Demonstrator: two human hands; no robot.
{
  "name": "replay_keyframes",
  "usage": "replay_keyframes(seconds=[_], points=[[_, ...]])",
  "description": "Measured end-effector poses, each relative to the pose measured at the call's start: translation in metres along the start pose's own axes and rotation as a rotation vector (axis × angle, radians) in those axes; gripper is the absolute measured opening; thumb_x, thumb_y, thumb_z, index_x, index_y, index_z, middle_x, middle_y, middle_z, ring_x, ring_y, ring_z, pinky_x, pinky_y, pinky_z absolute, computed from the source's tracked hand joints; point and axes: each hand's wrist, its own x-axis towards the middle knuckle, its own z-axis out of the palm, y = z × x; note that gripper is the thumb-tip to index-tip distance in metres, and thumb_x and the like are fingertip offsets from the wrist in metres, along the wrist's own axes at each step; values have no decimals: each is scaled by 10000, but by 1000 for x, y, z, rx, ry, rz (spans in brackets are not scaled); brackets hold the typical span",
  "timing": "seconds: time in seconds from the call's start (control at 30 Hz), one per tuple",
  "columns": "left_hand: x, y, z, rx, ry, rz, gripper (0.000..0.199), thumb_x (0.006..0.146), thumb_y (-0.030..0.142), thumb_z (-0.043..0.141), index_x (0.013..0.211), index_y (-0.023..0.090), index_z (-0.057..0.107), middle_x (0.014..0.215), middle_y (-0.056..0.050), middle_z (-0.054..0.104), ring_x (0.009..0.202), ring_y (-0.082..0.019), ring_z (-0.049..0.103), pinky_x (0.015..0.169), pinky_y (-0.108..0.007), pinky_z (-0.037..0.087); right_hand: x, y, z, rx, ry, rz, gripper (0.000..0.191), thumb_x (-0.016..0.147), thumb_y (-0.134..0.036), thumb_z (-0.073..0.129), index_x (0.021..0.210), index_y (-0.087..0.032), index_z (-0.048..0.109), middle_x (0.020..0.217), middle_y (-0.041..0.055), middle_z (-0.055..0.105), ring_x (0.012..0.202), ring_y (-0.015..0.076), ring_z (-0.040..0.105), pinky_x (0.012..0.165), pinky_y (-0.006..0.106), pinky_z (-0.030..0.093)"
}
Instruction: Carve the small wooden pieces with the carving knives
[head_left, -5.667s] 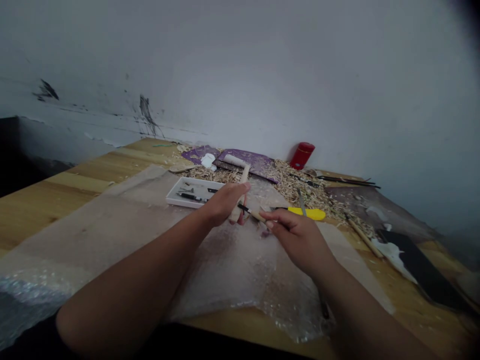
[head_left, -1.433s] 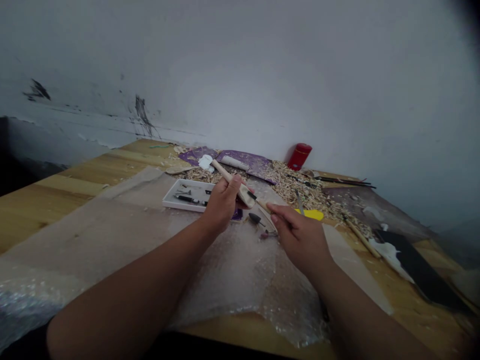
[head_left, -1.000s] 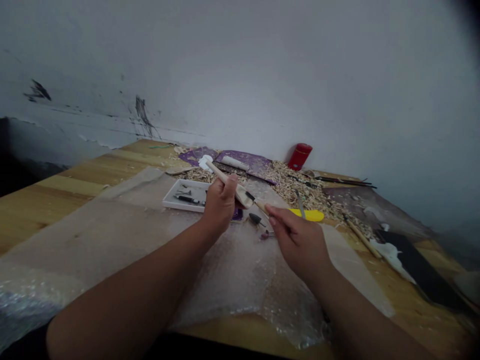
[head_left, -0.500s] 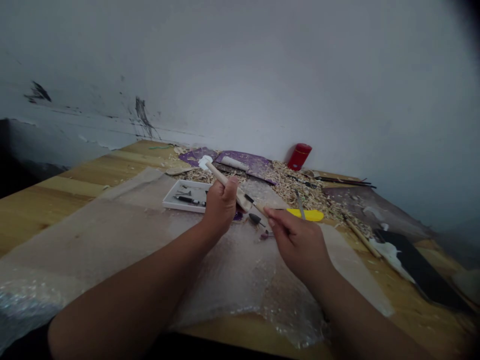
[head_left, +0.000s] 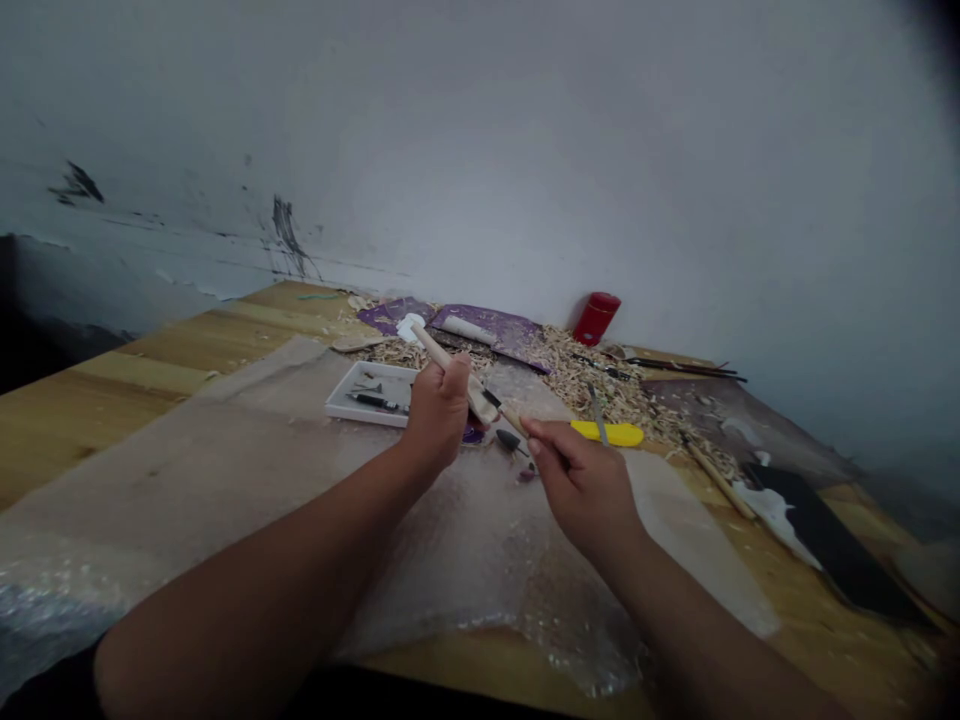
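Well, from where I'm standing, the person's left hand [head_left: 439,415] is closed tight around a pale carved wooden spoon [head_left: 482,403], its fingers [head_left: 452,405] curled round the handle. The spoon sits just to the right of the white plastic tray [head_left: 335,411], with its bowl poking out past the fist and the handle's far end reaching up beyond the tray's back corner, near a white lump [head_left: 410,327].

The right hand [head_left: 581,482] is further right of the tray, pinching the wooden handle of a carving knife [head_left: 510,412] between thumb and fingertips [head_left: 529,425], with the other fingers loosely curled. The dark blade points at the spoon's bowl and sits right by it, though I can't tell whether they're actually touching.

Small carving tools [head_left: 375,400] lie inside the tray. Just in front of the tray's right side, bubble wrap [head_left: 465,590] spreads under both forearms, and a small black conical bit [head_left: 508,440] rests on it. Behind the tray, wood shavings [head_left: 592,375] are heaped across the table, around a purple mat [head_left: 487,325]. Further right of the tray are a yellow-handled tool [head_left: 607,433] and, against the wall, a red cylindrical tin [head_left: 596,318].
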Motion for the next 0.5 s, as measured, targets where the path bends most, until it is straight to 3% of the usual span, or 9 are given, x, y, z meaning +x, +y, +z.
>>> replay_keyframes(seconds=[0.13,0.3,0.5], points=[[1,-1,0,7,-26,-12,296,741,455,481,651,178,426,432,54,442,299,-91,439,277,-193,358,-1,1,1,-108,3,-88,288,795,-153,453,1037,-167,608,952,81,675,859,188,633,742,299,506],[1,-1,0,-20,-19,-45,296,740,456,481,652,180,417,421,60,422,297,-93,446,283,-191,355,3,1,1,126,-31,121,225,814,-193,454,960,-199,624,884,30,690,748,147,645,635,247,521],[3,-2,0,-13,-26,-46,305,741,467,475,650,182,415,422,44,450,302,-104,457,282,-201,355,1,0,1,-67,-33,-59,298,794,-157,447,1046,-172,606,965,92,666,879,205,619,769,342,489]])
